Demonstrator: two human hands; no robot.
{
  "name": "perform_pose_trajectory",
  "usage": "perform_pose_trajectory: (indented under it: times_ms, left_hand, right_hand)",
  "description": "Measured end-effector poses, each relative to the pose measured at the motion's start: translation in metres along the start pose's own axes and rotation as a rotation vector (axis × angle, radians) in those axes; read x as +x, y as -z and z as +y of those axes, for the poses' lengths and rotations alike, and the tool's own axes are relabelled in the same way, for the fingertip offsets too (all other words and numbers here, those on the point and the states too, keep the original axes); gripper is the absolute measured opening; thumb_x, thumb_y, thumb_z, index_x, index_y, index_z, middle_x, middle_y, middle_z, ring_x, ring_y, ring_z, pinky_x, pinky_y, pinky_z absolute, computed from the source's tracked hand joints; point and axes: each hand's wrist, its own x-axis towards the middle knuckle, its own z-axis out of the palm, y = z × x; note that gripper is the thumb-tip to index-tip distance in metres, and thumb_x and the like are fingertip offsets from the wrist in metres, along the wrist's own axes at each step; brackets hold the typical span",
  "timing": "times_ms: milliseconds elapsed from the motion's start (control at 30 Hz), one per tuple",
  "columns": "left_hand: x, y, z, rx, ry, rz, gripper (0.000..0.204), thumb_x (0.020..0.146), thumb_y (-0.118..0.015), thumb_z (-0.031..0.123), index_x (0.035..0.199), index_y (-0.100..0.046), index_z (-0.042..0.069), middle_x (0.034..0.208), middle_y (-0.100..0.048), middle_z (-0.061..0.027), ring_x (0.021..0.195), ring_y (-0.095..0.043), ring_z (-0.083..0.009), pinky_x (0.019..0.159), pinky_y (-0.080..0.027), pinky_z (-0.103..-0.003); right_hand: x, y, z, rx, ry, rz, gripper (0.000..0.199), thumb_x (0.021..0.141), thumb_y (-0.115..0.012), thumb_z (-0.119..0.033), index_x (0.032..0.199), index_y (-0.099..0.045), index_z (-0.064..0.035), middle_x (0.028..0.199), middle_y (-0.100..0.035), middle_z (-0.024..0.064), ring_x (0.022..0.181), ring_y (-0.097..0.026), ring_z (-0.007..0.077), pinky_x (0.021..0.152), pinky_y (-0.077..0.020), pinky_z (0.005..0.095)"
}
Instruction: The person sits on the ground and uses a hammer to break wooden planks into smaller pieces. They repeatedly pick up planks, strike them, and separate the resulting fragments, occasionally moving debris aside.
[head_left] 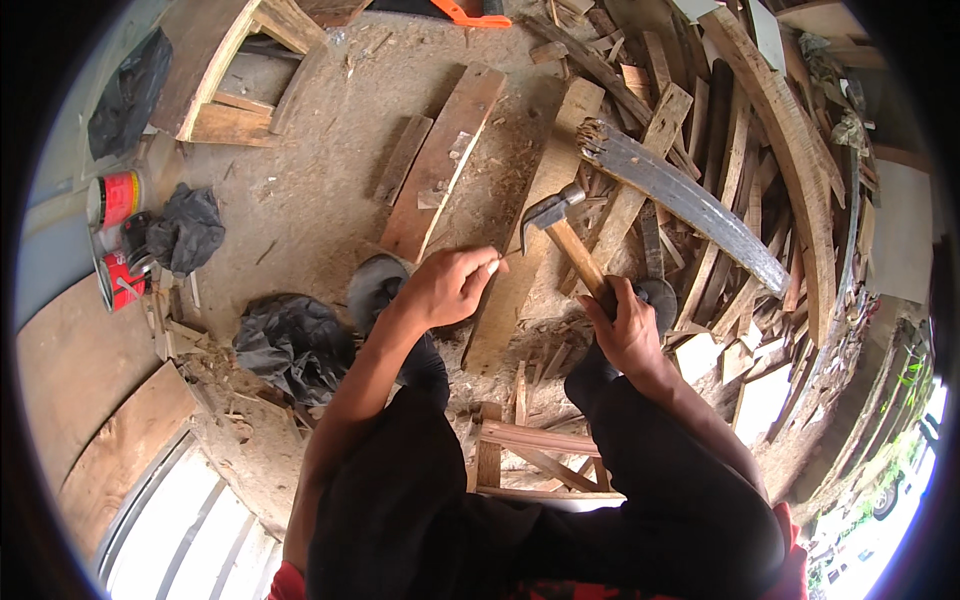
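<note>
By the plank (528, 270), my left hand (450, 287) pinched something unclear; my right hand (630, 330) gripped the hammer (573, 247); stray swings risked bruised fingers.

Wooden-handled claw hammer (574, 243) tilted over flat plank (520, 290).

A rough woodworking shop (dusty floor (290, 200)): heaped timber (735, 165), a hammer (580, 254).

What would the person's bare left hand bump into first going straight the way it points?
Probably the dark metal head of the wooden-handled claw hammer, just up and right of the left hand in the picture. Depth is unclear: it might pass beneath, over the long brown wooden board.
</note>
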Motion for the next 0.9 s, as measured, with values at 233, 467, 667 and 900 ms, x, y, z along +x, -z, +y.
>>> perform_pose_trajectory:
  times_ms: [233, 467, 667, 900]
  left_hand:
    - [-0.001, -0.022, 0.011, 0.104, -0.080, 0.091, 0.007, 0.093, -0.051, 0.007, 0.088, -0.054, 0.004, 0.077, -0.062, -0.0155, 0.072, -0.063, -0.0365, 0.063, -0.048, -0.042]
    - [0.006, -0.042, -0.011, 0.125, -0.053, 0.300, 0.004, 0.090, -0.056, 0.004, 0.094, -0.058, 0.004, 0.090, -0.061, -0.0129, 0.084, -0.062, -0.0342, 0.071, -0.050, -0.041]
    - [0.002, -0.033, -0.009, 0.296, -0.263, 0.248, 0.016, 0.087, -0.060, 0.001, 0.103, -0.062, 0.002, 0.098, -0.060, -0.0148, 0.091, -0.061, -0.0332, 0.077, -0.049, -0.041]
    - [-0.002, -0.050, 0.000, 0.040, -0.006, 0.257, 0.008, 0.094, -0.054, 0.005, 0.098, -0.060, 0.002, 0.075, -0.063, -0.0173, 0.060, -0.062, -0.0322, 0.054, -0.045, -0.039]
  right_hand:
    - [-0.012, -0.004, 0.018, 0.088, -0.074, -0.081, 0.036, 0.091, -0.068, -0.022, 0.110, -0.049, 0.0022, 0.080, -0.065, 0.0220, 0.070, -0.066, 0.0391, 0.058, -0.0499, 0.0423]
    - [-0.003, 0.005, 0.012, 0.083, -0.118, -0.078, 0.034, 0.089, -0.071, -0.020, 0.108, -0.051, 0.0005, 0.076, -0.064, 0.0194, 0.069, -0.066, 0.0383, 0.057, -0.0502, 0.0424]
    - [0.004, 0.010, 0.021, 0.076, 0.030, -0.050, 0.033, 0.088, -0.069, -0.017, 0.112, -0.051, -0.0017, 0.081, -0.065, 0.0188, 0.075, -0.068, 0.0379, 0.062, -0.0524, 0.0431]
    - [-0.002, 0.007, -0.007, 0.146, -0.114, -0.135, 0.031, 0.092, -0.064, -0.016, 0.113, -0.050, 0.0002, 0.084, -0.066, 0.0258, 0.081, -0.065, 0.0439, 0.065, -0.0506, 0.0462]
